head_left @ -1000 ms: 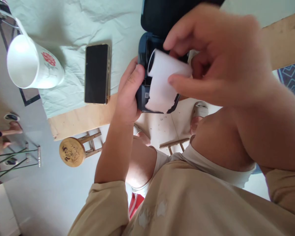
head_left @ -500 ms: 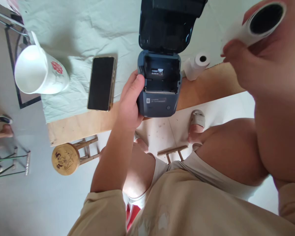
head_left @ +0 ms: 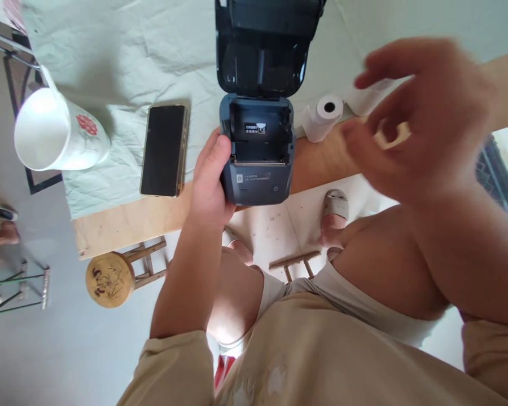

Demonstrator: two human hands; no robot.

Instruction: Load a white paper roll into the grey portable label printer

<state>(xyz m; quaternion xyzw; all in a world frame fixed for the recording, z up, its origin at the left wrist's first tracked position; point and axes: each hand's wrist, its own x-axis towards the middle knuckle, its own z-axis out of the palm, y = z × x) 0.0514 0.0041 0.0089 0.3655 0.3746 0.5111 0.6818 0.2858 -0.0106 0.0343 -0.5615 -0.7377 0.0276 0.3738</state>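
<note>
My left hand (head_left: 209, 183) is wrapped round the left side of a dark blue portable thermal printer (head_left: 260, 189), thumb on its rim. The printer's black lid (head_left: 262, 59) stands open, and its paper bay holds no roll; a small printed label shows on the inside. To the right, my right hand (head_left: 432, 124) is in the air, slightly blurred, with fingers apart and nothing between them. Partly hidden behind its fingers lies a white paper roll (head_left: 366, 100) on the table. A smaller paper roll (head_left: 319, 124) with a dark core sits between the printer and that hand.
On the light green tablecloth (head_left: 122, 67) are a phone (head_left: 164, 151) and a white mug (head_left: 84, 138) with a red flower, lying on its side or tilted in view. The wooden table edge (head_left: 131, 223) runs along the front. A round stool (head_left: 110, 279) stands below; another person's foot (head_left: 6, 234) shows at left.
My right hand has let go of the larger paper roll, which now lies on the table, and has moved lower and leftward. The printer stays in my left hand; the view has shifted slightly.
</note>
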